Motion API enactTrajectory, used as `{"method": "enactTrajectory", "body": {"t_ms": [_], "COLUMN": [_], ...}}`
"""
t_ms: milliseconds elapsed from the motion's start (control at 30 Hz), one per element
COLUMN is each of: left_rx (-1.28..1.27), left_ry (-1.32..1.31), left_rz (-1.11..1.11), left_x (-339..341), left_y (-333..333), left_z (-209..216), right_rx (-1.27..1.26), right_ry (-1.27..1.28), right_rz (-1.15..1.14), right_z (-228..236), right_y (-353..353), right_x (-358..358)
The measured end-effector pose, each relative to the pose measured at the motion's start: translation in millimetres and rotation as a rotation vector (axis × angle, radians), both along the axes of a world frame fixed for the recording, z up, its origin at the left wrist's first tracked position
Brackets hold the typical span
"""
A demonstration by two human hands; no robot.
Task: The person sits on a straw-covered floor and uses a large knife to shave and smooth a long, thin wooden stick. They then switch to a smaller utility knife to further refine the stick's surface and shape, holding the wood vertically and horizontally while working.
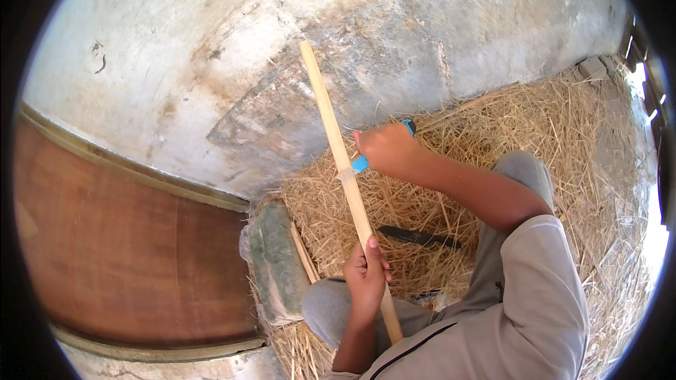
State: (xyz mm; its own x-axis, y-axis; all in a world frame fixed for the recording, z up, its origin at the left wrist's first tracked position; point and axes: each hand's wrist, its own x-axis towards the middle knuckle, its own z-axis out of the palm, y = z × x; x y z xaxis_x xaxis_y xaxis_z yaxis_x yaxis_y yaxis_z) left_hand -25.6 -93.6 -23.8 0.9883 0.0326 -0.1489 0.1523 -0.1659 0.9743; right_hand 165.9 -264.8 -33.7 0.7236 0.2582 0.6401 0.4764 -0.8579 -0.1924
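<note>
A long, pale wooden stick [325, 109] slants up and away from my lap toward the wall. My left hand [366, 271] is closed around its lower part, thumb lying along the wood. Higher up, my right hand [389, 150] grips a blue-handled knife [360, 164], fist closed. The knife's short, light blade lies across the stick, seeming to touch it. Most of the handle is hidden inside the fist; a blue and dark end shows past the knuckles. On the straw beyond my left hand rests a dark, long, flat blade-like tool [415, 236].
Straw [556, 134] covers the floor around my crossed legs. A stained wall [232, 63] rises ahead. At left is a brown wooden panel [134, 239] in a frame. A greenish wrapped bundle [277, 260] and a thin wood strip [303, 251] lie by my left knee.
</note>
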Motion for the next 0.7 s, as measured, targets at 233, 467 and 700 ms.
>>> {"method": "enactTrajectory", "body": {"t_ms": [233, 467, 700], "left_rx": [0.010, -0.021, -0.045], "left_ry": [0.006, 0.041, 0.119], "left_rz": [-0.012, -0.033, -0.149], "left_x": [-2.0, -13.3, -21.3], "left_y": [-1.1, -4.9, -12.1], "left_z": [-3.6, -12.2, -4.3], "right_rx": [-0.008, 0.116, 0.284], "right_ry": [-0.061, 0.207, 0.294], "right_rz": [-0.070, -0.249, -0.504], "right_z": [-4.1, 3.0, 45.8], "right_y": [-4.9, -33.9, -79.4], "right_x": [23.4, 61.3, 103.6]}}
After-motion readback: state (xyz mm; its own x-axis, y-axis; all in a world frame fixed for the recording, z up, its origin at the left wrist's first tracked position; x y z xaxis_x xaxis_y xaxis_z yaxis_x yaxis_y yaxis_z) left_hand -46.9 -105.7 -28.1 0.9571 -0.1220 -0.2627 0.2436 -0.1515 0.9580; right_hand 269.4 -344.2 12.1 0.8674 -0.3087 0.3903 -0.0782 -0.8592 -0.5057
